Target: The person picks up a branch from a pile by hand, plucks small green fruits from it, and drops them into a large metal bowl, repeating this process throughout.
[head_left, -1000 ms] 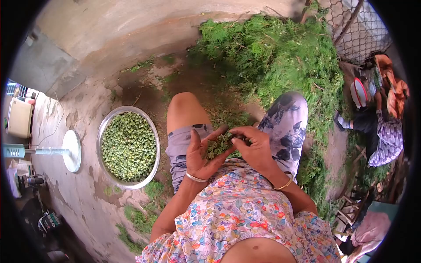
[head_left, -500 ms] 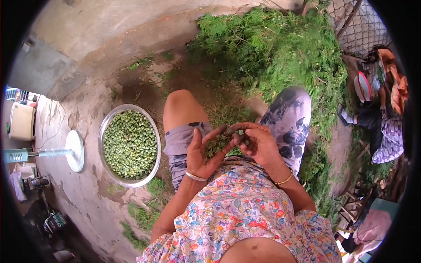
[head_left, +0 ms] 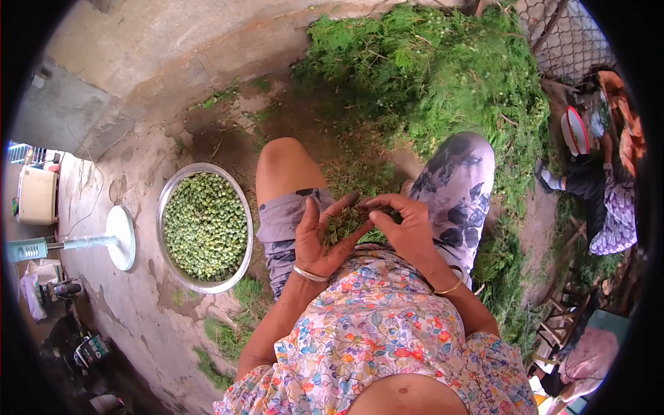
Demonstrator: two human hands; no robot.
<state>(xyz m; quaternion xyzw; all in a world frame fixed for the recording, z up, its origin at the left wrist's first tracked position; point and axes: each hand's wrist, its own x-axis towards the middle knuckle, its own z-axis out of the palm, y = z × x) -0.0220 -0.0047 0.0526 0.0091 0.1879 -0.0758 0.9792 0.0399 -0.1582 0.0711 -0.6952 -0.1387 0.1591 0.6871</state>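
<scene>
My left hand is in front of my lap, palm up, with its thumb and fingers stretched apart. Small green sprigs show between its fingers; whether they rest in the hand or lie behind it I cannot tell. Close against its fingertips, my right hand has its fingers bent together in a pinch. What they hold, if anything, is hidden. Dark stains cover the fingertips. To the left, a round metal basin holds many small green cones or berries.
A large heap of feathery green branches lies ahead, continuing down my right side. A pale stand with a round base is left of the basin. At the far right sits another person near a red-rimmed white bowl.
My right hand has turned and its fingers have curled closer together, hiding the small green pieces that showed at its fingertips. My left hand stays almost still.
</scene>
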